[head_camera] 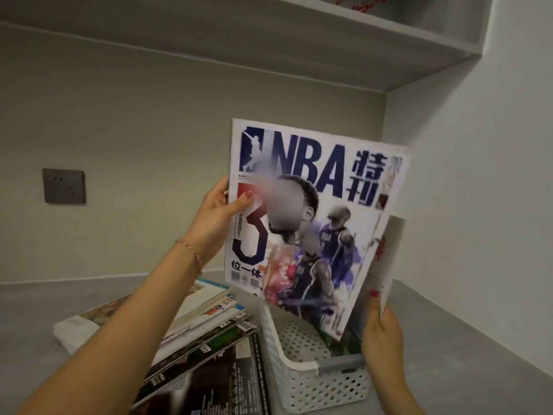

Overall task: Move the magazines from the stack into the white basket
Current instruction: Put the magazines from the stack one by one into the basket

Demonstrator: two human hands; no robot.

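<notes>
Head view — magazine [314, 223] between hands, over basket [299, 375]

The perforated white plastic basket [302, 381] stands open-topped on the grey counter [466, 369], its left half bare inside. A large glossy basketball magazine [308, 229], held upright, fills the space above its right half, lower corner dipping inside. A second, thinner magazine [386, 265] stands on edge at the basket's right end. A slanting stack of magazines [209, 330] presses against the left wall. A grey overhead shelf [329, 52] caps the room above.
</notes>
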